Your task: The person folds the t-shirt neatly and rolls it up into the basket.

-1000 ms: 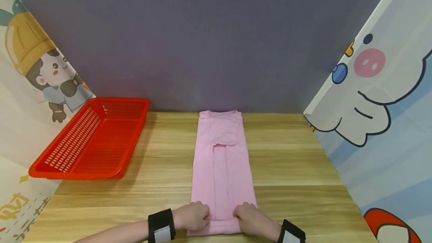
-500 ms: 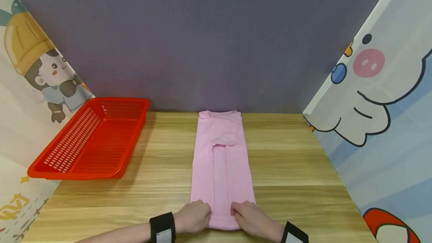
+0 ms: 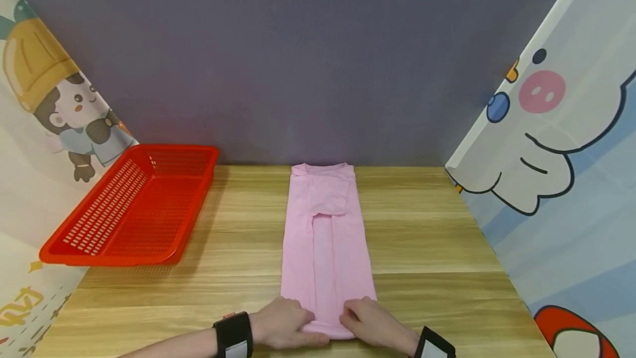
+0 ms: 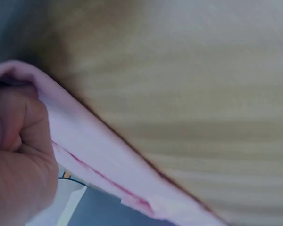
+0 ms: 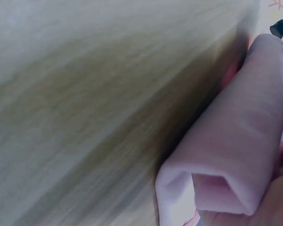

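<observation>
A pink shirt (image 3: pixel 325 247), folded into a long narrow strip, lies lengthwise on the table with its neckline toward the back wall. At its near left corner my left hand (image 3: pixel 284 322) grips the hem, thumb stretched along the near edge. My right hand (image 3: pixel 372 322) pinches the near right corner with curled fingers. The hem is turned over in a narrow fold between the hands. In the left wrist view, the left hand's curled fingers (image 4: pixel 19 113) sit against the pink cloth. A hollow fold of the shirt (image 5: pixel 226 136) shows at its edge in the right wrist view.
A red plastic basket (image 3: pixel 149 209) with perforated sides stands at the left of the wooden table (image 3: pixel 422 236). A grey wall (image 3: pixel 318 59) rises behind the table. Printed cartoon panels flank both sides, and each wrist wears a black strap.
The shirt's near hem has been drawn up into a fold, and its near edge sits slightly farther from me. My left thumb has stretched out along that edge; the right hand has barely moved.
</observation>
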{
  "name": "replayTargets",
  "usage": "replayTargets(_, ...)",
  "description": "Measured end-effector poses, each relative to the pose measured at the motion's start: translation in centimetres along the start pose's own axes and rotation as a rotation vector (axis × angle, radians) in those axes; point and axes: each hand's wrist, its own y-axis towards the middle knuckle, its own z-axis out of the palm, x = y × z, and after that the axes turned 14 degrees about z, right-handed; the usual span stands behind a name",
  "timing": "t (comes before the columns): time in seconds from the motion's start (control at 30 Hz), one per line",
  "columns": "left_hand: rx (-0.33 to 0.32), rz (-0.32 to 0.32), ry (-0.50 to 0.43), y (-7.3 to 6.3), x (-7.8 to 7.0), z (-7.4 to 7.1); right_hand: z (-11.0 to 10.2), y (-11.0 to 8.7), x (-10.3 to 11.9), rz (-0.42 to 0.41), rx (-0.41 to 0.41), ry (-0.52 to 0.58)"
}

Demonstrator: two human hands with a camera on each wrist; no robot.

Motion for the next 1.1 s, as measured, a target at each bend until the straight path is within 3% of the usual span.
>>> replayTargets(0.13,0.011,0.112,0.122,-0.2,0.2,0.1,-0.1,0.2,0.0,0.022,0.024,0.017)
replayTargets(0.23,0.012,0.13,0.144,-0.3,0.1,0.0,-0.1,0.2,0.0,0.033,0.032,0.028)
replayTargets(0.43,0.028,0.053,0.074,-0.2,-0.1,-0.1,-0.1,-0.1,0.1,0.004,0.04,0.005)
replayTargets(0.63,0.019,-0.02,-0.018,0.1,0.0,0.0,-0.3,-1.0,0.9,-0.201,-0.128,-0.252)
replayTargets(0.73,0.01,-0.051,-0.05,0.1,0.0,-0.1,-0.3,-1.5,1.2,-0.26,-0.161,-0.324)
replayTargets(0.9,0.001,-0.082,-0.084,0.1,-0.1,-0.2,0.1,-1.8,1.1,-0.224,-0.167,-0.291)
replayTargets(1.0,-0.011,-0.056,-0.026,0.1,-0.2,-0.3,0.4,-1.7,0.8,-0.183,-0.159,-0.244)
replayTargets(1.1,-0.056,0.02,0.142,0.1,-0.2,-0.3,0.7,-1.4,0.5,-0.188,-0.17,-0.215)
